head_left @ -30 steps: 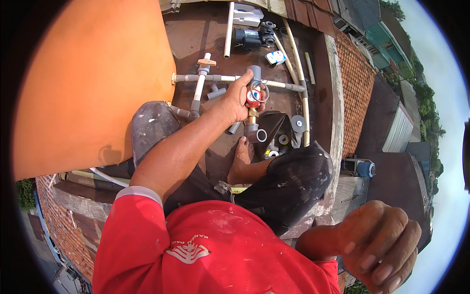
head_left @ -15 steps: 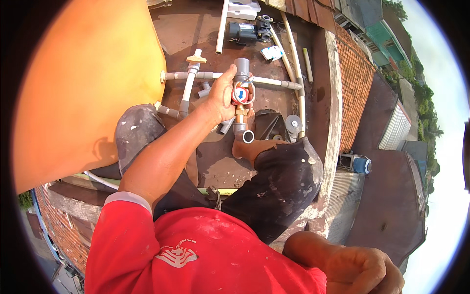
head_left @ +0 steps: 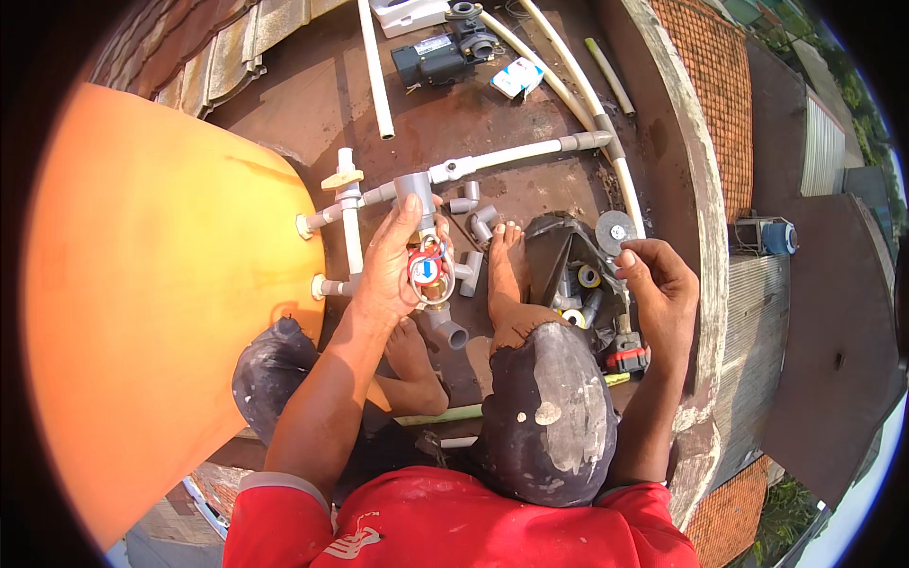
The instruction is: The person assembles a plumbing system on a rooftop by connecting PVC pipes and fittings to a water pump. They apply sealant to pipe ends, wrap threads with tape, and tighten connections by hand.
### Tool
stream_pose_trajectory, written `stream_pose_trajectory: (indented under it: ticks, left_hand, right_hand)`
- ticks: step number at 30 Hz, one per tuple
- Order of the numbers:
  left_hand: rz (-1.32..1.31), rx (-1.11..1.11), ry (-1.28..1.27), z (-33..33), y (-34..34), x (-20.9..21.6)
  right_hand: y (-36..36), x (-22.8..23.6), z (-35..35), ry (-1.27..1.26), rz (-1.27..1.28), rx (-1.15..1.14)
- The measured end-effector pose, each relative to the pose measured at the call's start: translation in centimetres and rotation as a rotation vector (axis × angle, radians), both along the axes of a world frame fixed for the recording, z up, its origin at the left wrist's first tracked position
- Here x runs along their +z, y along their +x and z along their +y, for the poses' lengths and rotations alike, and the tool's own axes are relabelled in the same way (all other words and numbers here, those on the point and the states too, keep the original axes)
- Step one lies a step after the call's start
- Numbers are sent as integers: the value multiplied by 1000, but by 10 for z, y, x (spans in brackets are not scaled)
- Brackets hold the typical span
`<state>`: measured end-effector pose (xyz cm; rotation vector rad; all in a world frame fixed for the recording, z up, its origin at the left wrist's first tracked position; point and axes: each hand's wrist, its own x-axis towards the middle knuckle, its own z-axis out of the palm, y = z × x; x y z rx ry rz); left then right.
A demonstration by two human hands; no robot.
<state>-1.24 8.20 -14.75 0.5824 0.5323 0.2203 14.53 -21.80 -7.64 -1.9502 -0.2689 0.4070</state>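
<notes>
My left hand is wrapped round a water flow switch, red with a blue arrow on a white label and a loop of thin wire. A grey pipe socket forms its upper end, and a grey elbow its lower end, the mouth facing me. My right hand is raised at the right with curled fingers, thumb and forefinger close together. Whatever they may pinch is too small to make out. Just beyond its fingertips, a grey cutting disc shows, with a red and black power tool body below.
A large orange tank stands at left, joined to white pipes with a valve. Loose grey fittings lie near my feet. A black plastic bag holds fittings and tape rolls. Farther off sits a black pump. A low wall runs along the right.
My right hand has risen from the lower right to beside the cutting disc. The flow switch, still in my left hand, sits lower and farther left in view; the view itself has shifted.
</notes>
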Motion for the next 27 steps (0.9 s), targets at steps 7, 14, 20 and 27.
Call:
stream_pose_trajectory:
  ticks: [7,14,20,27]
  left_hand:
    - [115,-72,176,-2,20,-36]
    - [129,-202,220,-12,29,-47]
    - [144,-333,304,-12,13,-51]
    - [238,-445,434,-38,16,-41]
  right_hand:
    - [-10,-171,-23,-601,-242,233]
    - [-88,-227,-19,-634,-356,429]
    - [-88,-216,-29,-429,-247,55]
    - [-29,-241,-78,-875,-84,-61]
